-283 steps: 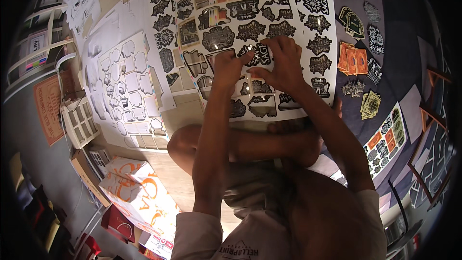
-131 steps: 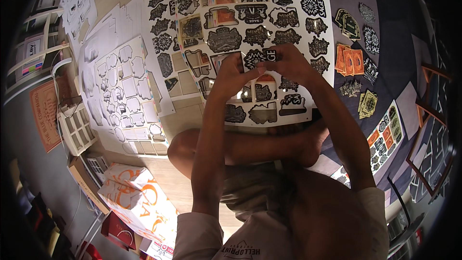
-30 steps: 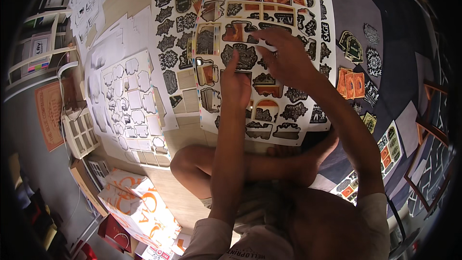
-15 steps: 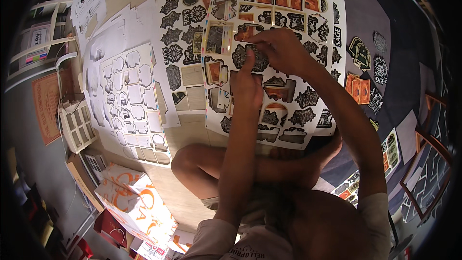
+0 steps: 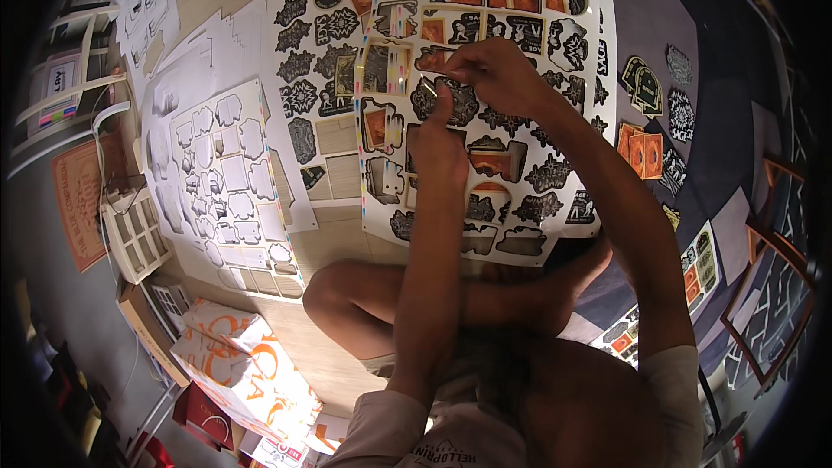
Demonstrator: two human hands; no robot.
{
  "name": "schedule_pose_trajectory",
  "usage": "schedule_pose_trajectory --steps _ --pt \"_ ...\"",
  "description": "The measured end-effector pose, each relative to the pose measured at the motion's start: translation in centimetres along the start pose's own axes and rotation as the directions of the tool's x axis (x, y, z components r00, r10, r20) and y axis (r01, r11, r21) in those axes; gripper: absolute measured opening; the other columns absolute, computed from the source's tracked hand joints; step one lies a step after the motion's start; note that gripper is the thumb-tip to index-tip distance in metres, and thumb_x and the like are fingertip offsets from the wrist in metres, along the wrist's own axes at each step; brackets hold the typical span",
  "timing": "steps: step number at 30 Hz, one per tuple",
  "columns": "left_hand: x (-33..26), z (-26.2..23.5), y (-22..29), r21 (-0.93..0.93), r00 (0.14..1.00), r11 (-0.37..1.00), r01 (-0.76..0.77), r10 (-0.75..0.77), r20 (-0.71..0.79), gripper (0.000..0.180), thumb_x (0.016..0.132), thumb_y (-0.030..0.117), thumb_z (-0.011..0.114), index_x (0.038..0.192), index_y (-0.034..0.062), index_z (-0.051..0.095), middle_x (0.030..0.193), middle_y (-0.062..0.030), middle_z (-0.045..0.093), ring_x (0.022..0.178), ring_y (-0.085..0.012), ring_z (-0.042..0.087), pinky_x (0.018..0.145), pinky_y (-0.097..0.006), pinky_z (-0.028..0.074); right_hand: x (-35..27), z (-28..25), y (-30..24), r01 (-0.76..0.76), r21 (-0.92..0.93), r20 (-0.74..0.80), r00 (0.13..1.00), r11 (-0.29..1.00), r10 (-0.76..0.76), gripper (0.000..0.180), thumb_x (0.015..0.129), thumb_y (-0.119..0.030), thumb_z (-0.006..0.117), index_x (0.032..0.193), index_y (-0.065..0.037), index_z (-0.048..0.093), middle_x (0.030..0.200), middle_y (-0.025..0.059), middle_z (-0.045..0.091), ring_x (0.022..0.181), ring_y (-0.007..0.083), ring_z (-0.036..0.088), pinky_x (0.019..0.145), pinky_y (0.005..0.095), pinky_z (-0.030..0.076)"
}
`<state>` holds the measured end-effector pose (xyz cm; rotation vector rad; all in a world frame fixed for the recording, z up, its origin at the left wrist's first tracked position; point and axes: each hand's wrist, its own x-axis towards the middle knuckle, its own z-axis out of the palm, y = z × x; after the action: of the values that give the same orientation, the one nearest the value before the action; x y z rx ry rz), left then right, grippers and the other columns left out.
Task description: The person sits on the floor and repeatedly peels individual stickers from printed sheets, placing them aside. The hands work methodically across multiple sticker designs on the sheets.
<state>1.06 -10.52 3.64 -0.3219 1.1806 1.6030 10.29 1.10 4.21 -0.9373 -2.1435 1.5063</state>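
Observation:
A large white sheet of die-cut stickers lies raised over other printed sheets, several of its cut-outs open right through. My left hand holds this sheet from the near side, thumb stretched up onto a black sticker; its other fingers are mostly hidden. From the right, my right hand comes in with thumb and forefinger pinched at that sticker's upper edge, next to an orange-brown patch. The fingertips cover just how much of the sticker they hold.
Cut-out waste sheets are stacked at the left. Loose black stickers and orange cards lie on dark cloth at the right. An orange-and-white bag stands near left, beside a small white shelf. My folded legs border the sheet.
The whole view has shifted slightly. My right hand's pinched fingers have edged up and away from my left thumb; the left hand keeps its place on the sheet.

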Motion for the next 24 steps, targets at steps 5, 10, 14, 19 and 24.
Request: schedule_pose_trajectory --steps 5,10,14,19,24 --pt "-0.2 -0.5 -0.2 -0.044 0.995 0.998 -0.054 0.057 0.08 0.038 0.1 0.014 0.063 0.132 -0.0039 0.053 0.122 -0.0129 0.065 0.109 -0.0226 0.066 0.096 -0.038 0.055 0.2 0.3 0.7 0.075 -0.23 0.05 0.997 0.97 -0.065 0.013 0.09 0.001 0.066 0.101 0.0 0.073 0.091 0.0122 0.075 0.08 0.0193 0.07 0.08 0.0319 0.055" --pt "0.2 -1.3 0.0 -0.002 1.0 1.0 0.005 -0.005 0.026 0.037 0.099 0.014 0.065 0.129 -0.0044 0.055 0.119 -0.013 0.067 0.105 -0.0226 0.068 0.093 -0.038 0.056 0.3 -0.6 0.4 0.074 -0.109 -0.086 0.993 0.991 -0.084 0.016 0.095 -0.008 0.063 0.107 -0.002 0.072 0.096 0.0113 0.075 0.082 0.0213 0.07 0.08 0.0337 0.055" --pt "0.4 -1.9 -0.1 0.016 0.997 1.0 0.007 -0.008 0.073 0.035 0.099 0.013 0.066 0.129 -0.003 0.057 0.118 -0.0131 0.068 0.102 -0.0227 0.07 0.091 -0.039 0.057 -1.8 -0.9 -0.4 0.013 -0.073 -0.217 0.976 0.997 -0.029 0.016 0.095 -0.013 0.063 0.106 -0.004 0.071 0.091 0.0119 0.073 0.082 0.0252 0.069 0.079 0.0368 0.054" --pt "0.0 -2.5 -0.3 -0.007 0.995 1.0 -0.007 0.008 0.104 0.036 0.099 0.013 0.064 0.131 -0.0021 0.055 0.122 -0.0136 0.066 0.108 -0.0224 0.067 0.094 -0.04 0.056 -4.3 -0.6 -1.2 0.087 -0.081 -0.129 0.987 0.993 -0.097 0.017 0.088 0.0 0.067 0.104 -0.003 0.07 0.093 0.0125 0.066 0.085 0.0266 0.066 0.077 0.0366 0.053" --pt "-0.4 -3.2 -0.3 -0.172 0.941 0.985 -0.023 0.08 0.329 0.037 0.101 0.016 0.062 0.132 -0.0005 0.051 0.122 -0.0117 0.065 0.114 -0.0225 0.063 0.101 -0.04 0.051 -6.3 -0.1 -2.6 0.14 -0.101 -0.199 0.967 0.985 -0.158 0.019 0.082 -0.007 0.076 0.1 -0.006 0.07 0.099 0.0096 0.062 0.099 0.029 0.062 0.091 0.0414 0.048"
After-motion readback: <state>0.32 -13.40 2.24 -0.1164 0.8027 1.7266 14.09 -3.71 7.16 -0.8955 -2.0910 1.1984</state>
